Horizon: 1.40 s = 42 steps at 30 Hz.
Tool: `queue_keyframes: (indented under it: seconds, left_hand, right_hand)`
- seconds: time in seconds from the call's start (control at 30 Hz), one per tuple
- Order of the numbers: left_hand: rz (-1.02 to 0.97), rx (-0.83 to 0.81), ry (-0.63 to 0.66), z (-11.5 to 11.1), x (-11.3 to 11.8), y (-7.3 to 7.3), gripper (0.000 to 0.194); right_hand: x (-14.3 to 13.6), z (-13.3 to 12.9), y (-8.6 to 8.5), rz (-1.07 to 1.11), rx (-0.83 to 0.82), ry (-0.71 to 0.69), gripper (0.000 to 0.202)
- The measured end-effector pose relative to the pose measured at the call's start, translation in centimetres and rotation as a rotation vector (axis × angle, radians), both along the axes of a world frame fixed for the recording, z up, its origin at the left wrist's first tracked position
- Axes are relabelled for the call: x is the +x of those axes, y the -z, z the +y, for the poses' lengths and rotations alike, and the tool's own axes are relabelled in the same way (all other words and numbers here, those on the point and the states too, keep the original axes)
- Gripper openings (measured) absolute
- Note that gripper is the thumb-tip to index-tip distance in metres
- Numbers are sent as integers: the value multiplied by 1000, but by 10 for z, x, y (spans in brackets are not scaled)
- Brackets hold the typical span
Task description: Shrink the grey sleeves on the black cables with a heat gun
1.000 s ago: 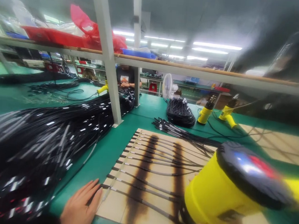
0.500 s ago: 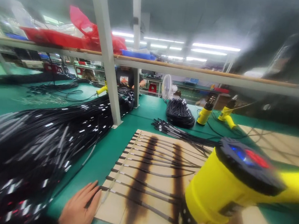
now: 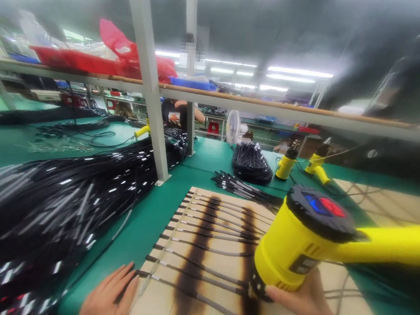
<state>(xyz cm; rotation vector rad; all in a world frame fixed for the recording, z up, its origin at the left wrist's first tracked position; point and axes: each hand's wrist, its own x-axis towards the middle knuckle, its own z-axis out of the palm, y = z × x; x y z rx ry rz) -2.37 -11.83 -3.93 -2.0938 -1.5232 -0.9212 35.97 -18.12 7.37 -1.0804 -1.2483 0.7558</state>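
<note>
A yellow heat gun [image 3: 287,244] with a black top and a blue and red panel stands over the wooden board [image 3: 158,306], its nozzle end above the cables. My right hand [image 3: 302,297] is wrapped round its lower barrel. Several black cables [image 3: 220,280] lie side by side across the board, over two dark scorched bands. My left hand [image 3: 109,299] rests at the board's left edge, fingers spread, beside the tip of the nearest cable; whether it touches that tip is unclear.
A big heap of black cables [image 3: 42,205] covers the left. Behind the board are a cable bundle [image 3: 252,161], a white fan [image 3: 233,126] and two more yellow heat guns [image 3: 286,166]. A metal post [image 3: 149,72] rises mid-table. A person [image 3: 175,114] is beyond it.
The heat gun and my right hand have moved left and slightly up in the view. My left hand has shifted slightly down and left. The person's arm in the background is raised higher.
</note>
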Motion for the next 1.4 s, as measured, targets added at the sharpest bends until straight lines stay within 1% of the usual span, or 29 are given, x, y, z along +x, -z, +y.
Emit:
queue_keyframes:
  seconds: [0.07,0.17,0.23,0.33,0.43,0.5,0.6,0.7,0.8,0.9,1.03,1.1,1.2,1.27,1.33,1.4]
  left_hand:
    - [-3,-2,-5,0,0,0,37]
    - [-5,-6,-3,0,1,-1,37]
    - [-10,-10,4,0,1,0,37]
    - [-33,-15,15,0,0,1,36]
    - [-52,-28,17,0,0,2,36]
    - [-57,-40,13,0,0,3,37]
    - [-61,-55,8,0,-1,3,36]
    - [-69,-75,-6,-1,-2,4,36]
    - [-76,-96,-21,-2,-2,5,36]
    - [-84,-98,-22,-2,-2,5,36]
    - [-81,-83,-10,-2,-1,3,36]
    - [-75,-80,-14,-2,0,3,36]
    - [-74,-77,-17,-2,-1,3,37]
    - [-71,-75,-16,-3,0,3,38]
    - [-72,-76,-17,-3,0,3,37]
    - [-75,-84,-18,-4,1,3,36]
  right_hand:
    - [1,2,3,-46,6,43,42]
    - [-1,5,4,-8,18,90,40]
    - [-2,5,5,26,21,56,42]
    - [0,4,9,-31,-20,-18,44]
    - [4,7,12,-97,-53,23,39]
    - [5,10,13,-60,-33,50,39]
    - [4,8,17,25,-8,10,46]
    - [4,4,20,-25,-36,-36,48]
    - [5,7,18,-70,-66,7,42]
    - [4,8,15,-40,-47,60,43]
    - [0,0,19,-8,-53,14,44]
    - [-2,-1,18,-6,-74,33,42]
    - [-5,3,10,-2,-97,100,40]
    - [-8,2,4,30,-78,126,39]
    - [-11,-6,2,47,-69,140,34]
    - [-14,-18,3,20,-98,135,31]
